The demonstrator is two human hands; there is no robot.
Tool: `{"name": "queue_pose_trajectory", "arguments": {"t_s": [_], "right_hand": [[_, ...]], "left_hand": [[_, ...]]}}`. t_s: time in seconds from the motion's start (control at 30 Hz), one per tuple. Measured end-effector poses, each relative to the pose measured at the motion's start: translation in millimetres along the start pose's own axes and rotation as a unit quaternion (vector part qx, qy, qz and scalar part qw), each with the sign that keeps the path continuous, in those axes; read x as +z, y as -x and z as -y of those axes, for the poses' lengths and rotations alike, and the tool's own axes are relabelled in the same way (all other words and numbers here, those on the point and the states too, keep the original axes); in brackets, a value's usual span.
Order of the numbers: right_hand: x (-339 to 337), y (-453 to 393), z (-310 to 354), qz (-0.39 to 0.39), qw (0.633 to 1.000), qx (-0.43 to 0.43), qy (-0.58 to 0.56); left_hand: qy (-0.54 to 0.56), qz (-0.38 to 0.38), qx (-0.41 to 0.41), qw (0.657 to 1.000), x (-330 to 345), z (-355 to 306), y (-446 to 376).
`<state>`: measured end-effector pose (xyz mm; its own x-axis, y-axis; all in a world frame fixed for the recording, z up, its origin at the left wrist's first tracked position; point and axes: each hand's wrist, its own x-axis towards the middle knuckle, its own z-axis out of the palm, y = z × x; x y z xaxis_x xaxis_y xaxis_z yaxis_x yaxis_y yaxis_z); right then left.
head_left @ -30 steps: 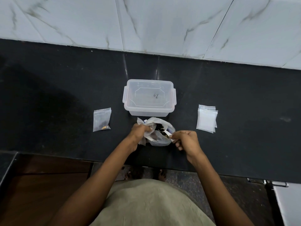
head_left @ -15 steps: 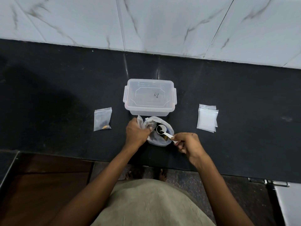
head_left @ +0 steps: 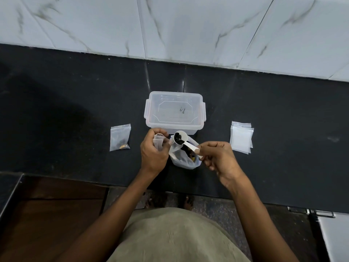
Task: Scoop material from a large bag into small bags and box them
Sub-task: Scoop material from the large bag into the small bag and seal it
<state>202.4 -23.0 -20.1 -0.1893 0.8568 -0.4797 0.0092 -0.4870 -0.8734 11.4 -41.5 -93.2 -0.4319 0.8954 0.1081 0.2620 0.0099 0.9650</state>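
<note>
My left hand grips a small clear bag with its mouth held open, just left of the large bag. My right hand pinches the handle of a white scoop. Dark pieces fill the scoop's bowl, which hovers above the large bag's rim, close to the small bag's mouth. The large bag stands open on the black counter with dark material inside. Behind it sits a clear plastic box with its lid on.
One filled small bag lies on the counter to the left. A stack of flat small bags lies to the right. A marble-tiled wall rises behind the counter. The counter's front edge runs just below my wrists.
The scoop has risen out of the large bag with dark pieces in it and moved toward the small bag. My left hand now holds the small bag's mouth open beside the scoop.
</note>
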Motion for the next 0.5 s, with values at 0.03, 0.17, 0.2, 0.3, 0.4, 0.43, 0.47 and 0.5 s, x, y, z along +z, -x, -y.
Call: {"name": "queue_pose_trajectory", "arguments": {"t_s": [0.03, 0.17, 0.2, 0.3, 0.4, 0.43, 0.47, 0.5], "right_hand": [[1.6, 1.8, 4.0, 0.002, 1.0, -0.006, 0.002], [8.1, 7.6, 15.5, 0.007, 1.0, -0.025, 0.007], [9.9, 8.7, 17.7, 0.009, 0.999, -0.029, 0.014], [15.7, 10.3, 21.9, 0.008, 0.998, -0.04, 0.037], [19.3, 11.2, 22.1, 0.004, 0.996, -0.062, 0.057], [20.3, 12.1, 22.1, 0.007, 0.995, -0.071, 0.066], [20.9, 13.1, 22.1, 0.008, 0.994, -0.08, 0.075], [21.1, 14.2, 22.6, 0.009, 0.993, -0.087, 0.081]], "left_hand": [[0.02, 0.012, 0.002, 1.0, -1.6, -1.5, 0.0], [0.064, 0.056, 0.013, 0.996, -6.3, -10.5, 0.4], [0.058, 0.062, 0.025, 0.996, -6.5, -13.2, 0.5], [0.034, 0.076, 0.059, 0.995, -6.0, -14.0, -0.6], [0.042, 0.101, 0.037, 0.993, -4.5, -12.9, -2.3], [0.058, 0.115, 0.019, 0.991, -4.5, -13.1, -3.2], [0.086, 0.132, 0.001, 0.988, -4.3, -14.4, -4.0], [0.113, 0.15, -0.012, 0.982, -4.8, -14.7, -5.1]]}}
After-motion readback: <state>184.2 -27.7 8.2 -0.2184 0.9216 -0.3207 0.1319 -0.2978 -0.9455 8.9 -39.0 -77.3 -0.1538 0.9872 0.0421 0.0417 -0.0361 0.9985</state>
